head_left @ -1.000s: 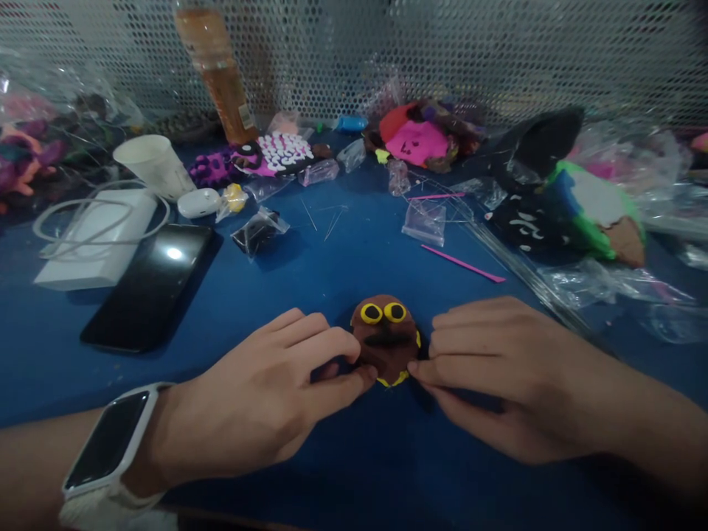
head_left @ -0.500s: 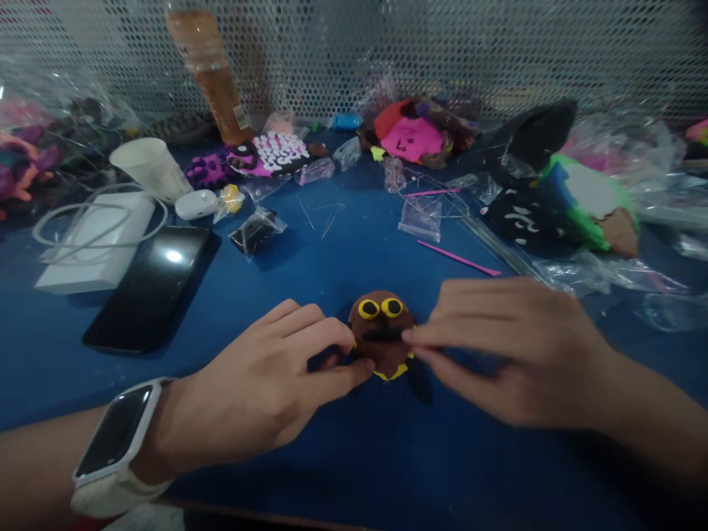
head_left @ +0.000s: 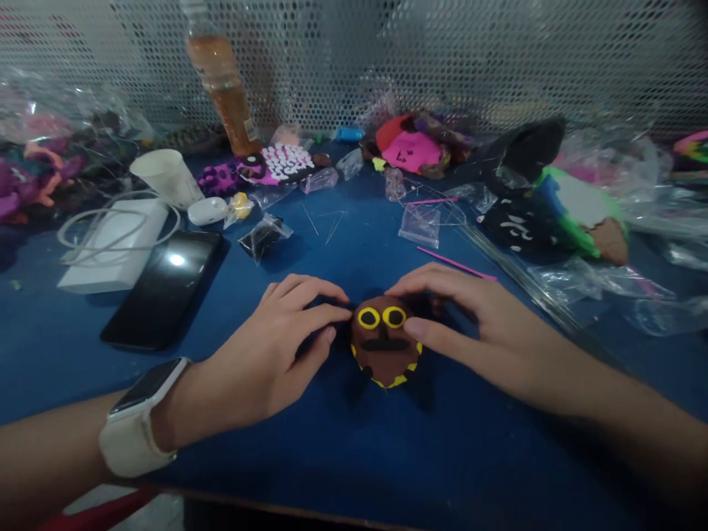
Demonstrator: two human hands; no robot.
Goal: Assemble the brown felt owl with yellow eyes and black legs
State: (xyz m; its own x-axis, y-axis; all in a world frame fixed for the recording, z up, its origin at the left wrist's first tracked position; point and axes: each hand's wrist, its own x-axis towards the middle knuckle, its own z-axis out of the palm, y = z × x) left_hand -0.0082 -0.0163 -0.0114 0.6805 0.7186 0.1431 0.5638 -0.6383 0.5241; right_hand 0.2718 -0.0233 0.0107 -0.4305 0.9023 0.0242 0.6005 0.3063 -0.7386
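Observation:
A small brown clay figure (head_left: 381,358) lies on the blue table in front of me. It has two round yellow eyes with black centres, a black mouth-like strip and yellow patches around its lower edge. My left hand (head_left: 293,332) is at its left side, fingers apart, fingertips touching or almost touching the rim; the thumb is off it. On the other side, my right hand (head_left: 464,310) has its thumb against the figure by the right eye, and its fingers curl behind the top edge. A watch (head_left: 147,402) is on my left wrist.
A phone (head_left: 166,291), a white box (head_left: 110,247) with a cable, a paper cup (head_left: 166,177) and a bottle (head_left: 224,88) stand or lie to the left. Pink sticks (head_left: 456,263), thin wires (head_left: 503,262) and a green-edged clay piece (head_left: 583,214) lie right, before a perforated metal screen (head_left: 354,59).
My right hand has moved from the mouth strip up to the figure's right side. The left thumb has come off the figure, and the black strip is now uncovered.

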